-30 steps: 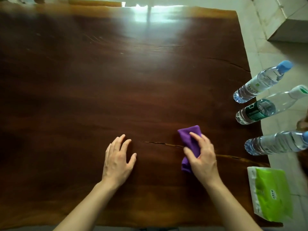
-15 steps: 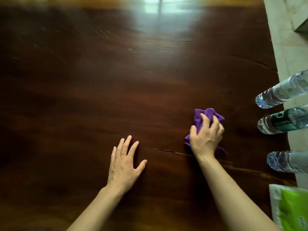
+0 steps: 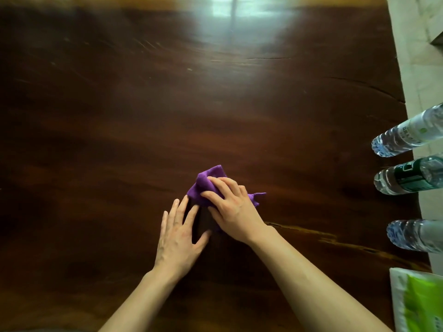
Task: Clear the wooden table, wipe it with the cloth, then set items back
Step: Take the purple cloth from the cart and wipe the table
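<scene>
A dark polished wooden table (image 3: 119, 116) fills the view. A crumpled purple cloth (image 3: 206, 183) lies on it near the middle front. My right hand (image 3: 230, 207) presses down on the cloth, fingers curled over it. Just to its left, my left hand (image 3: 179, 236) rests flat on the wood with fingers spread, fingertips almost touching the cloth. Three clear water bottles stand along the right edge: a far one (image 3: 407, 134), a middle one with a green label (image 3: 407, 178) and a near one (image 3: 414, 236). A green and white tissue pack (image 3: 419, 300) lies at the near right corner.
A long crack (image 3: 335, 236) runs through the wood from my right wrist toward the right edge. Pale tiled floor (image 3: 417, 56) shows beyond the table's right side. Window light glares off the far middle of the tabletop.
My right hand has slid the cloth leftward and a little nearer, up against my left hand. The view has shifted so the bottles sit further right.
</scene>
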`<state>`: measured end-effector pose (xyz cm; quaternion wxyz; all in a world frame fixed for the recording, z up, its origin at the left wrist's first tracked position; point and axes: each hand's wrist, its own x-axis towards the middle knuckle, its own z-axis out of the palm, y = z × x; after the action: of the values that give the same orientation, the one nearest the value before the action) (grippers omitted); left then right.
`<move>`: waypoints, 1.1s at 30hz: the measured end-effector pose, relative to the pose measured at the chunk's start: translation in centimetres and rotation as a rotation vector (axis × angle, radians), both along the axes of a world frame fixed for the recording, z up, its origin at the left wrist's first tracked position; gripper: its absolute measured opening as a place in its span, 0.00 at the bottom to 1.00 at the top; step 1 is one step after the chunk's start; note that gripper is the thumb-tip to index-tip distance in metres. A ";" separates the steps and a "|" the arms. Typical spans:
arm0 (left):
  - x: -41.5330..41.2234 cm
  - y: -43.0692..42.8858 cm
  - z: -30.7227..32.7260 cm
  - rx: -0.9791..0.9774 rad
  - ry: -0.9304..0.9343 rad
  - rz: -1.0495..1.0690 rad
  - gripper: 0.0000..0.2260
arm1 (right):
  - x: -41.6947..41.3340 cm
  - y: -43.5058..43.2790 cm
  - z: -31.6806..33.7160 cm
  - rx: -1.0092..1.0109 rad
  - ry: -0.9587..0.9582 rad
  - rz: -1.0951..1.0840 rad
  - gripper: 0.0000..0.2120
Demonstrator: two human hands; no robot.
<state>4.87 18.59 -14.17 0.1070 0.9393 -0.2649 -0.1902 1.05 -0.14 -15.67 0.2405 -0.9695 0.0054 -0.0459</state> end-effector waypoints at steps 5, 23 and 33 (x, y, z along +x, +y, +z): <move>0.0 0.0 0.2 -0.003 0.009 -0.004 0.34 | -3.1 -4.5 -0.2 -0.007 0.017 -0.291 0.20; 0.0 -0.1 0.6 -0.012 0.033 -0.003 0.34 | -8.0 -12.5 0.0 0.081 0.040 -1.314 0.21; 0.0 -0.2 0.7 0.004 0.023 -0.015 0.34 | 0.7 -2.7 0.8 0.078 0.081 -0.869 0.22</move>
<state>4.86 18.37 -13.50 0.1067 0.9351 -0.2704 -0.2025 1.78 -2.83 -14.87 0.2351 -0.8683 0.4241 -0.1044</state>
